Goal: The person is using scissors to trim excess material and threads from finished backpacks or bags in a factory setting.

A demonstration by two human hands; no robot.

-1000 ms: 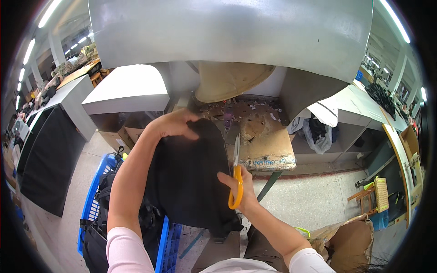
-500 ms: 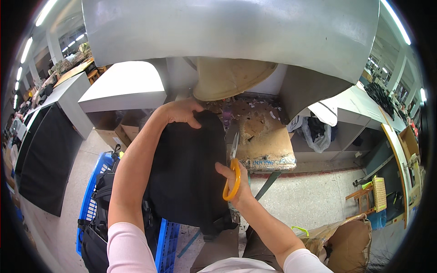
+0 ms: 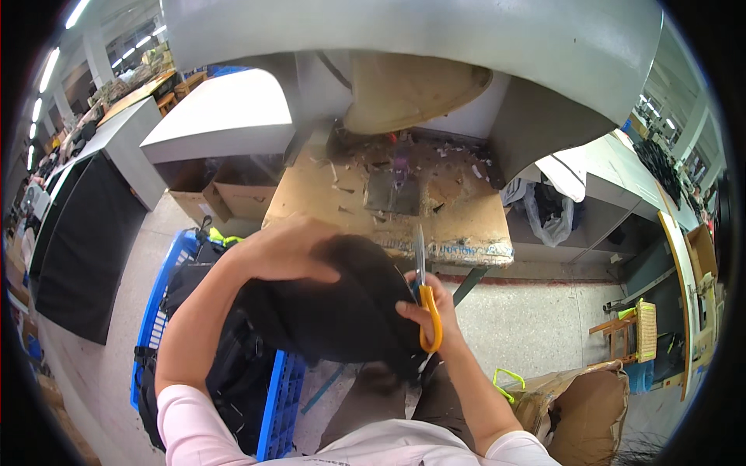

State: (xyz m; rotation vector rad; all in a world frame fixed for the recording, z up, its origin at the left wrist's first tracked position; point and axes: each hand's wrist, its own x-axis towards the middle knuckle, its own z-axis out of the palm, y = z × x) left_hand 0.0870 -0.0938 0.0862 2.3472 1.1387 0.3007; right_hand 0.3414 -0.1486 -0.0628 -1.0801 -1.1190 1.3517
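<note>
My left hand is closed on the upper edge of a black fabric bag, its thumb lying over the near side. Motion blurs the cloth and part of that hand. The bag hangs folded in front of my lap. Scissors with orange handles are gripped in my right hand, their metal blades pointing up and away from me, seemingly together. That hand is beside the bag's right edge; whether its fingers also touch the cloth I cannot tell.
A worn wooden board with scraps and a small dark metal plate lies beneath a grey machine housing. At my left stands a blue plastic crate of black bags. A brown sack sits right, near a small wooden stool.
The bag has come down off the board toward my lap, folding and turning, with my left hand on it. My right hand and the scissors have shifted slightly right.
</note>
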